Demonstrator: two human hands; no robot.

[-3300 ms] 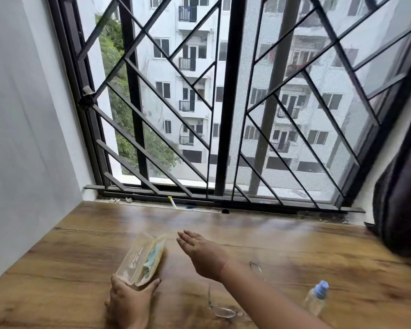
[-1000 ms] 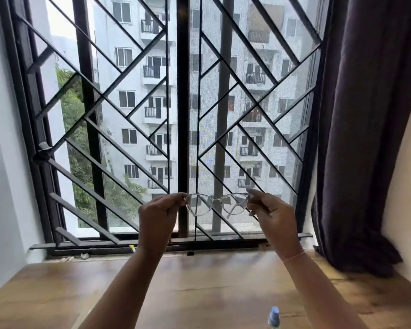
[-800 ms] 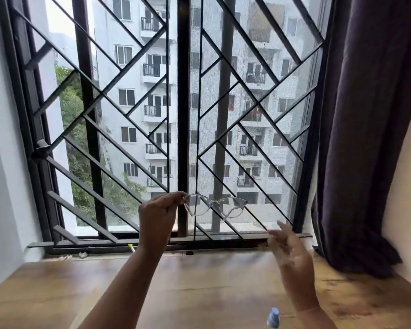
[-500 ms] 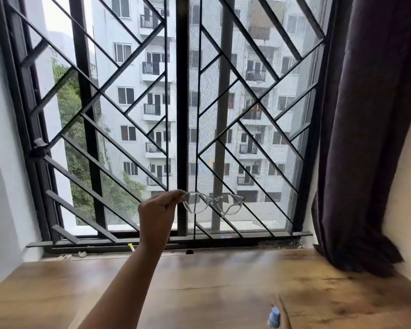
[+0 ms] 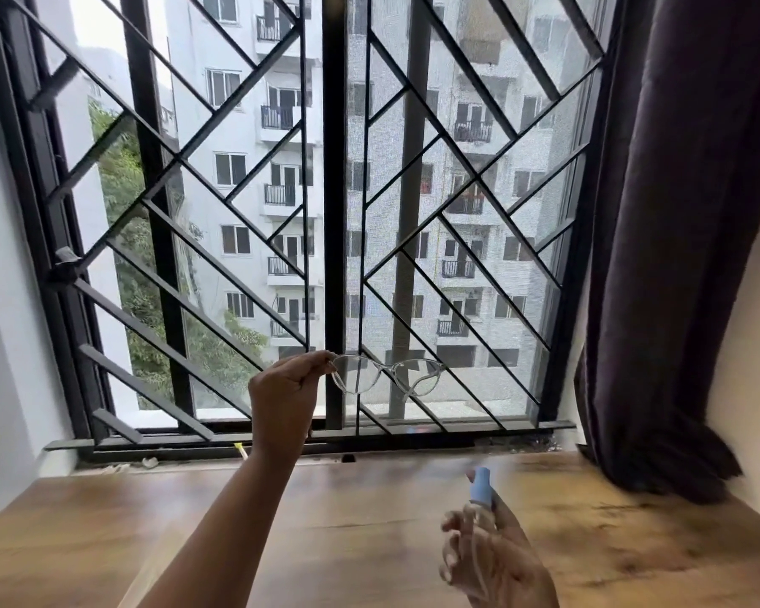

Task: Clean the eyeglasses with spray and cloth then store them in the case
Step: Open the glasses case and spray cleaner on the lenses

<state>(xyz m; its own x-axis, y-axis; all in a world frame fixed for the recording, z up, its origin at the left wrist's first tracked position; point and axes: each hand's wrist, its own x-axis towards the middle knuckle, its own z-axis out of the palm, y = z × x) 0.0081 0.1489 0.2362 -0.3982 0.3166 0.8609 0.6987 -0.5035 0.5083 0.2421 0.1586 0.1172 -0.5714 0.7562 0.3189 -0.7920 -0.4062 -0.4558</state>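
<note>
Left hand: fingers pinching clear eyeglasses aloft.
Right hand: fingers wrapped around spray bottle.
Progress: spraying imminent; wiping, casing remain.

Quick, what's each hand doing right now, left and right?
Left hand: closed, pinching the eyeglasses by one end.
Right hand: closed around the spray bottle.

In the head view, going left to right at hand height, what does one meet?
White wall → left hand pinching the eyeglasses at their left end → spray bottle in the right hand, lower down → dark curtain.
</note>
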